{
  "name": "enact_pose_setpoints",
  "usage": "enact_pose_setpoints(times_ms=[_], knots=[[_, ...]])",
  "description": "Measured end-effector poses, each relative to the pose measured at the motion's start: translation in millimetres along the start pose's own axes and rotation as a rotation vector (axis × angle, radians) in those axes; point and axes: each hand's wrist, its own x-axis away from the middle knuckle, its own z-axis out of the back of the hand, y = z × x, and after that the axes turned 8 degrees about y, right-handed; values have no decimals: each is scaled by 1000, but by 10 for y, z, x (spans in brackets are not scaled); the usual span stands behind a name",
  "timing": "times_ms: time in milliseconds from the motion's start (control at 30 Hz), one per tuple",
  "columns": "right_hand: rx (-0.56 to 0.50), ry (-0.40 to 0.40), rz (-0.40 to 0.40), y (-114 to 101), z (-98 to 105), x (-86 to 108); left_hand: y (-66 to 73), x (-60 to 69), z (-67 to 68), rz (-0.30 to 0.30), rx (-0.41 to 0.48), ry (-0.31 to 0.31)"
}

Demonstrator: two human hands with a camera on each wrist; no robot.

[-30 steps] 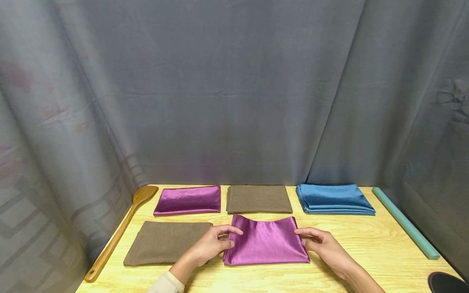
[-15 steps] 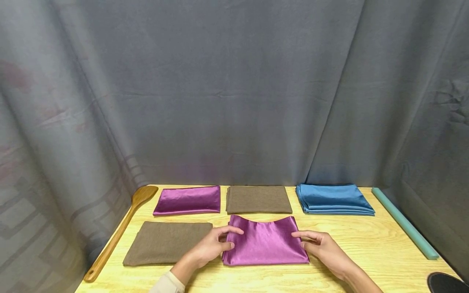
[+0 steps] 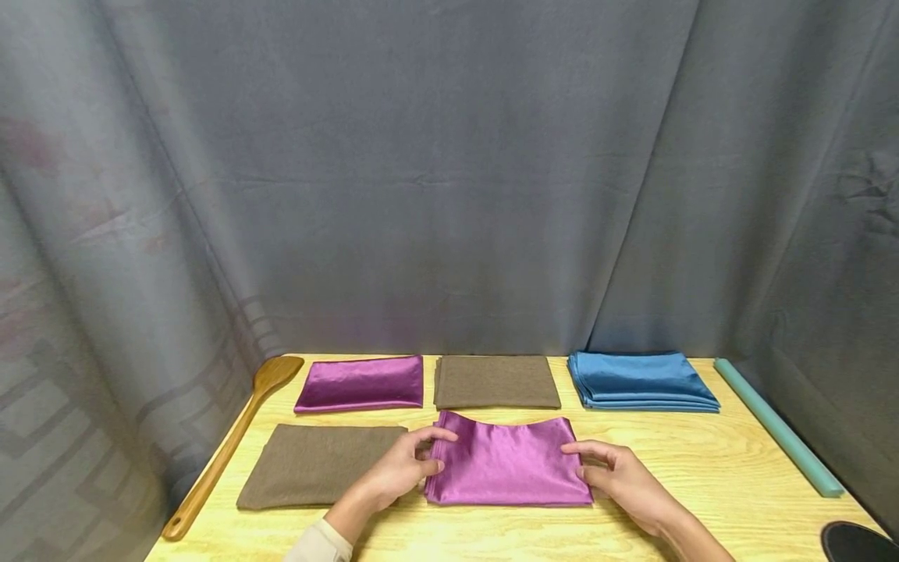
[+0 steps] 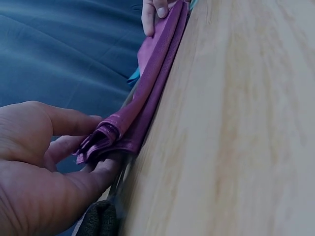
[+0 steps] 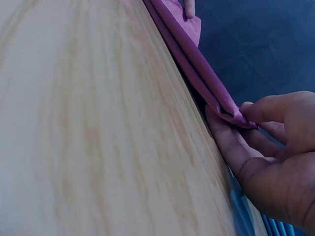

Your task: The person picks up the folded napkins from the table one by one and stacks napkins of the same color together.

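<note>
A folded shiny purple cloth lies near the front of the table, its back edge sagging in the middle. My left hand pinches its left side; in the left wrist view the thumb is under the layered folds and a finger is above. At the opposite side my right hand grips the cloth between thumb and fingers, and the right wrist view shows that edge caught between them. A folded brown cloth lies flat just left of the purple one, partly behind my left hand.
Along the back lie a smaller purple cloth, another brown cloth and a folded blue cloth. A wooden spatula lies at the left edge, a green stick at the right. Grey curtains hang behind the table.
The left fingers have shifted slightly left, and the purple cloth's back right corner sits a little farther right. Both hands stay at its sides; the other things have not moved.
</note>
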Motion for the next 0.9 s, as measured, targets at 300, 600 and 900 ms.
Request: enact_pose_setpoints(times_ms=[300, 600, 900], knots=[[-42, 8, -46, 15, 36, -13, 6, -16, 15, 9, 11, 31], [-5, 46, -29, -10, 48, -7, 44, -31, 42, 14, 9, 53], [31, 98, 12, -134, -8, -14, 172, 22, 223, -25, -45, 65]])
